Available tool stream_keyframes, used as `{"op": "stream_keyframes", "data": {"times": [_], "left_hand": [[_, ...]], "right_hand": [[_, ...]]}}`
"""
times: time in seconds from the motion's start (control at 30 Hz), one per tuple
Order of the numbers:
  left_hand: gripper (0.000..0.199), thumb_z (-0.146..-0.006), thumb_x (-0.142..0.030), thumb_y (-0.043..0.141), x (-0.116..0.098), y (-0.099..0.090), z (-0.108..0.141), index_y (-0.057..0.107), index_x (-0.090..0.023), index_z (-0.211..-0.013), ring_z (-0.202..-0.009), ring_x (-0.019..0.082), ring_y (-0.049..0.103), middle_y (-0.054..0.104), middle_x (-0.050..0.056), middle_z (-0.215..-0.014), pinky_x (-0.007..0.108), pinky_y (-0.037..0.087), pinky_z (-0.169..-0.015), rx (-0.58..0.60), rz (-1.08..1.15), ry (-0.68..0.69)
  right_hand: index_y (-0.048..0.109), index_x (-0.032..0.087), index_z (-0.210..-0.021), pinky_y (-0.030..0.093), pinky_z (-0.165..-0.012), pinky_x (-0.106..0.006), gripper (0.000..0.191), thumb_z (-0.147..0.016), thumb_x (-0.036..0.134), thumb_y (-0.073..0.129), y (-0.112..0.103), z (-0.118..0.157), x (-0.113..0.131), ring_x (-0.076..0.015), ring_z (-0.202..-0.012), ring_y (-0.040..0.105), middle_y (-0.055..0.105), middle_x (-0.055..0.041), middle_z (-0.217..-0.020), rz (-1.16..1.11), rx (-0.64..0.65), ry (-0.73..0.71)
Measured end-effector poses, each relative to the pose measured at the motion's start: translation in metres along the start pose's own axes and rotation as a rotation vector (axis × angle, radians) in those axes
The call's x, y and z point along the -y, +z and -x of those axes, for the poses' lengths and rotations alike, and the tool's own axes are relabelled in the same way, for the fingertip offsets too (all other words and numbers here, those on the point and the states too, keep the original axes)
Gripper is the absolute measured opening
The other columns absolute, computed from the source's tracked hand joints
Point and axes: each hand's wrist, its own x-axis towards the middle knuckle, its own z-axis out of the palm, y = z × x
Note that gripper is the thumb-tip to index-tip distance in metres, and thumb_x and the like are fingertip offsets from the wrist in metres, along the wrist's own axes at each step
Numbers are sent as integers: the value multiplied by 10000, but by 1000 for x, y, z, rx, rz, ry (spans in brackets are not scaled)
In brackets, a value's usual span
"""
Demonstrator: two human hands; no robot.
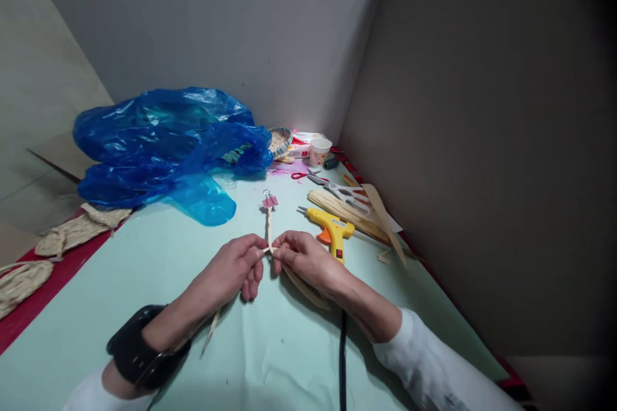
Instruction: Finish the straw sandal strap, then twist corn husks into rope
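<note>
A short braid of pale straw runs down the table from a pink binder clip that grips its far end. At its near end the strands part, and my left hand pinches one strand between thumb and fingers. Close beside it, my right hand pinches another strand. A loose straw end shows below my left wrist, and a wider straw strip trails under my right hand. Just right of my right hand lies a yellow glue gun with an orange trigger.
A crumpled blue plastic bag fills the back left. Behind are a woven basket and a paper cup. Scissors and a straw bundle lie right. Braided straw pieces lie at the left edge. A black cord runs forward.
</note>
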Motion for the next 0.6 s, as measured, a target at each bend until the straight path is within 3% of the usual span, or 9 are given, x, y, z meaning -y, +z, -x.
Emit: {"op": "stream_keyframes", "data": {"times": [0.1,0.23,0.37,0.6], "left_hand": [[124,-736,-270,518,1,0,-3,552,-152,-719,-359,46,329,500,-47,-497,183,187,-375,-17,-6,-15],[145,-731,-275,485,-1,5,-3,507,-177,-627,-383,48,187,304,-105,-454,202,116,-388,-101,29,-15],[242,-726,-345,536,-5,11,-2,512,-171,-559,-406,58,207,354,-87,-432,222,122,-412,-179,18,24],[226,-666,-351,580,-5,12,-3,509,-176,-542,-441,76,249,356,-83,-440,228,157,-451,-189,-11,17]], "right_hand": [[591,153,-796,337,-594,-215,101,-860,205,533,0,2,2,-112,-611,520,672,-2,-646,146,-15,-41],[577,169,-803,336,-635,-232,121,-898,203,510,4,11,13,-128,-665,552,700,0,-683,313,-66,-98],[537,173,-829,320,-637,-247,99,-913,166,486,10,18,20,-144,-694,573,706,-14,-723,445,-112,-135],[566,177,-828,213,-533,-282,121,-905,165,474,13,25,23,-153,-586,556,669,-43,-693,757,-169,-113]]}}
